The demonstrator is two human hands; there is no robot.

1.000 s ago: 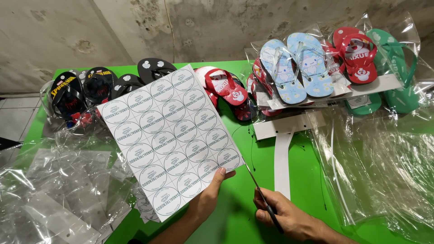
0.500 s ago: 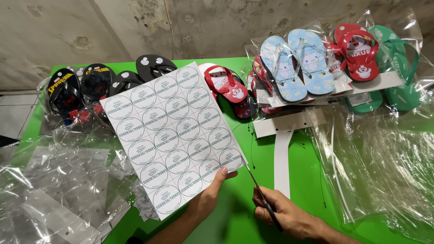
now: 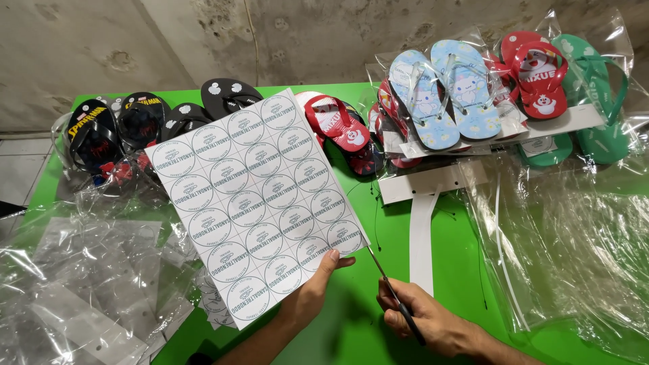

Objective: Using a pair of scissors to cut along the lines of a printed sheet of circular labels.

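Seemingly uncut, the sticker sheet (image 3: 260, 206) sits pinched in the left hand (image 3: 312, 292); right hand (image 3: 433, 323) fingers grip scissors (image 3: 392, 294) at its lower-right corner.

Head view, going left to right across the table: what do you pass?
Clear plastic bags → black flip-flops → sheet of round stickers held by the left hand → scissors in the right hand → light blue flip-flops → green flip-flops.

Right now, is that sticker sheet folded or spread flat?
Spread flat: the sticker sheet shows every row of round labels, the left hand holding its lower edge.
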